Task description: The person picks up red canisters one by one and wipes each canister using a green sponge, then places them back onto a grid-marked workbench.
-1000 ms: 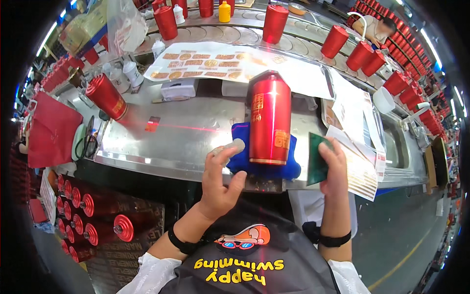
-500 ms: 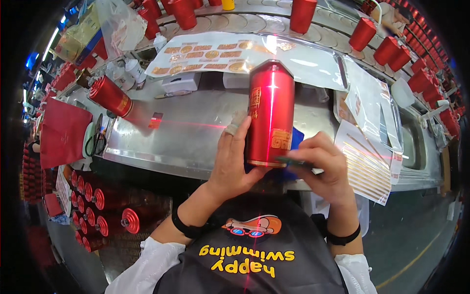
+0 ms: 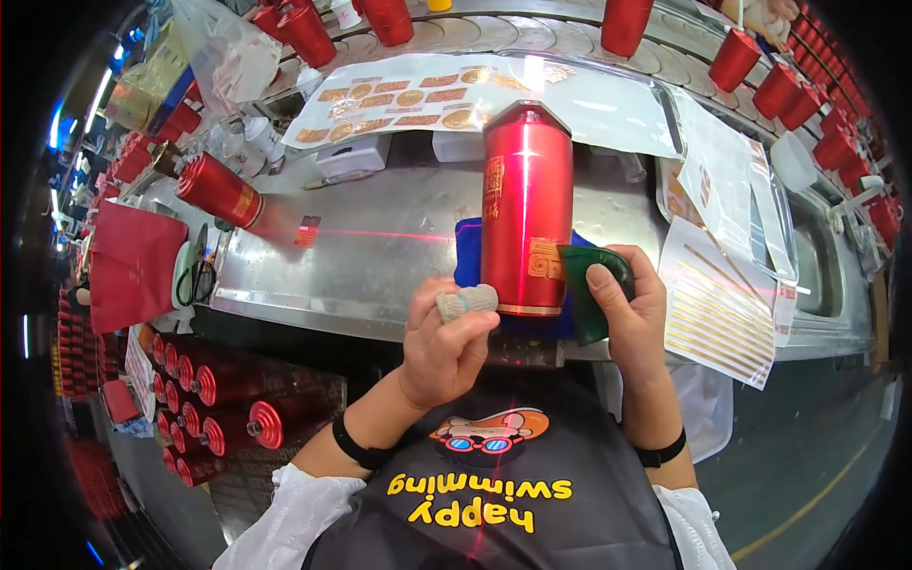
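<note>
A tall red canister [image 3: 527, 204] with gold markings and a gold band at its base stands in front of me on a blue cloth [image 3: 468, 252]. My right hand [image 3: 627, 309] grips a dark green flexible scraper [image 3: 597, 271], whose edge is against or very near the canister's lower right side, by a gold emblem. Beside the base on the left is my left hand [image 3: 442, 347], its fingers curled in. A greyish-white finger wrap [image 3: 467, 302] covers one of its fingers. Whether anything tiny sits between those fingertips is hidden.
Gold sticker sheets [image 3: 408, 97] lie behind the canister, and a gold-striped sheet [image 3: 719, 313] lies at right. Another red canister [image 3: 220, 190] lies tilted at left, near scissors [image 3: 201, 275]. Beyond runs a conveyor [image 3: 532, 36] with red canisters. A sink [image 3: 817, 249] is at far right.
My left hand has left the canister's side and curled in below it. The right hand has drawn right and turned, so the green scraper shows broadly. The canister stays roughly where it was.
</note>
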A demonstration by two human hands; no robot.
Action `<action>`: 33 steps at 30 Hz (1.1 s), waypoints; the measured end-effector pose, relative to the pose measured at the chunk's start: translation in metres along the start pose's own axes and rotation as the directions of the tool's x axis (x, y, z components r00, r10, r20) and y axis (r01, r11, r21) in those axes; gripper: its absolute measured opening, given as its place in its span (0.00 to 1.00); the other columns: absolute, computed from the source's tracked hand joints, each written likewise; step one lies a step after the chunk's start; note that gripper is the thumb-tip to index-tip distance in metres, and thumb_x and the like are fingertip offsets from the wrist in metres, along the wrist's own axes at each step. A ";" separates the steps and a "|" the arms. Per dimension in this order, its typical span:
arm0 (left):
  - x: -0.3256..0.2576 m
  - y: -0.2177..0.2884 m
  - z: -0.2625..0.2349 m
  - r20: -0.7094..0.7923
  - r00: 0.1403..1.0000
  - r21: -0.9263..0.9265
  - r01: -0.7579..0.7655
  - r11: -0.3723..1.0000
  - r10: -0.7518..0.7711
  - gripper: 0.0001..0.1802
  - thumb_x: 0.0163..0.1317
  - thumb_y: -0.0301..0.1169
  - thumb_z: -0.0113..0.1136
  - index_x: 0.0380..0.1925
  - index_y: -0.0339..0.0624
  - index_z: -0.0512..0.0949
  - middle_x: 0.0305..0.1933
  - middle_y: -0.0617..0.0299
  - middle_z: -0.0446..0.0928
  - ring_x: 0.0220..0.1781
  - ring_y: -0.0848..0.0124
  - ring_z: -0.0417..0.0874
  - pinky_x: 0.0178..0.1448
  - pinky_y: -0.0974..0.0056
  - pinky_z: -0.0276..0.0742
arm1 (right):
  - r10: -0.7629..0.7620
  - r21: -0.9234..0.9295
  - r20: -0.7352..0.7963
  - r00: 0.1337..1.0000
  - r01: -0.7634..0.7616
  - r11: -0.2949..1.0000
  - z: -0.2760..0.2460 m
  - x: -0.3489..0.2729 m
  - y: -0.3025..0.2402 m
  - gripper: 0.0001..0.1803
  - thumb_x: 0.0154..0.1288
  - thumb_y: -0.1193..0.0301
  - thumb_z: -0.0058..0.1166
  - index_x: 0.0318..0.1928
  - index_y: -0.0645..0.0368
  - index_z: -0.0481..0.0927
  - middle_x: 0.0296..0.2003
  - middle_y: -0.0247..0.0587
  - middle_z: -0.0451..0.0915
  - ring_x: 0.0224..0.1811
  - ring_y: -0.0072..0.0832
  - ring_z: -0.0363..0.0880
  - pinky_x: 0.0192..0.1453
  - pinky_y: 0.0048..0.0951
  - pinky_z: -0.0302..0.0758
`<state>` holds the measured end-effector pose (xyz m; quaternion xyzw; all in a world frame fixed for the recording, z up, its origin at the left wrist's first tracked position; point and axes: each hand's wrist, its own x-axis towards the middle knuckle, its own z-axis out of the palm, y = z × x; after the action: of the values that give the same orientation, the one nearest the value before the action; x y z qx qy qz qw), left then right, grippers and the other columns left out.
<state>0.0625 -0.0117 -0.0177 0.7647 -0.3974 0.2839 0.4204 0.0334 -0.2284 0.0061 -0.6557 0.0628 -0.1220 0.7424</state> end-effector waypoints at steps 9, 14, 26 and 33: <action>0.028 0.019 0.013 0.068 0.968 0.040 -0.246 0.968 0.243 0.12 0.48 0.31 0.60 0.35 0.53 0.80 0.36 0.66 0.72 0.47 0.67 0.72 0.56 0.55 0.69 | -0.041 -0.162 -0.023 0.999 0.037 0.986 -0.005 -0.001 0.001 0.12 0.63 0.70 0.57 0.42 0.63 0.74 0.34 0.33 0.76 0.35 0.16 0.71 0.41 0.18 0.69; 0.017 0.031 -0.002 -0.055 0.986 0.025 -0.155 0.988 0.157 0.10 0.50 0.29 0.60 0.34 0.47 0.78 0.35 0.65 0.73 0.45 0.64 0.72 0.54 0.54 0.70 | -0.274 -0.095 0.005 0.962 0.273 0.957 -0.008 -0.006 -0.008 0.18 0.65 0.64 0.53 0.46 0.66 0.71 0.35 0.39 0.74 0.35 0.23 0.72 0.39 0.22 0.70; -0.142 0.071 -0.118 -0.643 0.671 0.245 0.637 0.731 -0.369 0.09 0.58 0.24 0.58 0.39 0.42 0.76 0.38 0.57 0.76 0.37 0.57 0.74 0.42 0.58 0.70 | -0.281 0.139 0.864 0.417 0.339 0.930 0.117 -0.033 -0.035 0.18 0.70 0.68 0.49 0.52 0.70 0.71 0.53 0.61 0.72 0.44 0.42 0.78 0.42 0.36 0.82; -0.250 0.105 -0.207 -0.966 0.139 0.026 0.892 0.451 -0.218 0.05 0.65 0.26 0.52 0.38 0.37 0.74 0.37 0.58 0.75 0.38 0.68 0.76 0.43 0.66 0.71 | -0.331 0.308 0.944 -0.010 0.393 0.866 0.201 -0.048 -0.006 0.09 0.70 0.80 0.41 0.47 0.68 0.70 0.64 0.65 0.61 0.55 0.52 0.75 0.52 0.42 0.77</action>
<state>-0.1779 0.2253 -0.0655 0.6739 0.3513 0.5445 0.3549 0.0375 -0.0240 0.0353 -0.5756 -0.6135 0.1588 0.5168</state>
